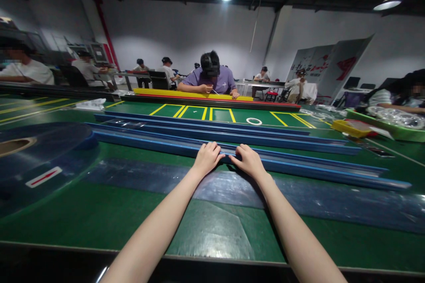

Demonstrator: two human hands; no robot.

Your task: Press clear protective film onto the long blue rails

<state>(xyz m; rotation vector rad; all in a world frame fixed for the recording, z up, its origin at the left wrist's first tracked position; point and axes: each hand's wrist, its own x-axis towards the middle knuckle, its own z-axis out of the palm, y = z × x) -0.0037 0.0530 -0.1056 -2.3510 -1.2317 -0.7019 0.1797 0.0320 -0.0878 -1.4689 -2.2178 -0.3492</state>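
Across the green table lies a long blue plastic channel strip [315, 169]. My left hand [207, 159] is closed over the strip near its middle, fingers hooked past the far edge and thumb on the near side. Just to the right, my right hand [249, 161] grips the same strip in a like way, the two thumbs a short gap apart. Fingertips of both hands are partly hidden behind the strip. A flat band of clear bluish film [229, 189] runs below my wrists. Behind the held strip lies another blue channel strip [239, 132].
A large roll of clear film [49, 150] sits at the left. Beyond are a white ring [254, 121] and yellow tape lines. A person in purple [229, 80] works opposite behind long yellow and black strips [192, 97]. Right are a yellow tray [352, 127] and a phone [380, 152].
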